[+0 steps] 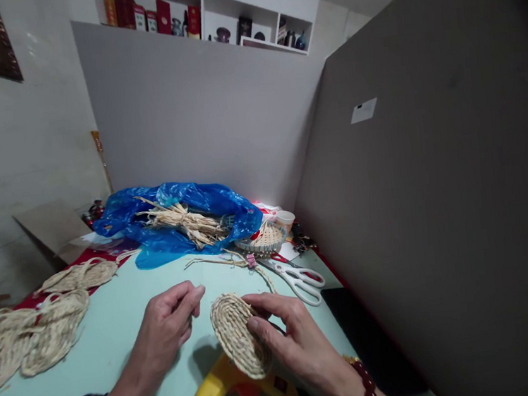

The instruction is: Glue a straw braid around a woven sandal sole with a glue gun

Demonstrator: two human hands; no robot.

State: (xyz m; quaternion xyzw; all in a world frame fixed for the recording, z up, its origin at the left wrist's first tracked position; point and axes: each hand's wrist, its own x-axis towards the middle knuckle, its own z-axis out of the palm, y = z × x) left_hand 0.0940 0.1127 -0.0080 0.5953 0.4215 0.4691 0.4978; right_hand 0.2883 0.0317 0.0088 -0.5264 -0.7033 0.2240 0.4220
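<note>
Right hand (294, 341): clamped on woven straw disc (237, 334), thumb across face; disc tilted on edge above yellow glue gun (219, 387) | Left hand (167, 328): loosely curled, empty, just beside disc rim | Scissors (300, 278): near, beyond right hand | Blue plastic bag (173, 202) holding straw bundle (186, 225): farther back

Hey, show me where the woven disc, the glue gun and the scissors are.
woven disc (238, 337): head view, middle of its braided face.
glue gun (210, 391): head view, yellow barrel below the disc.
scissors (290, 274): head view, white handle near the pivot.
</note>
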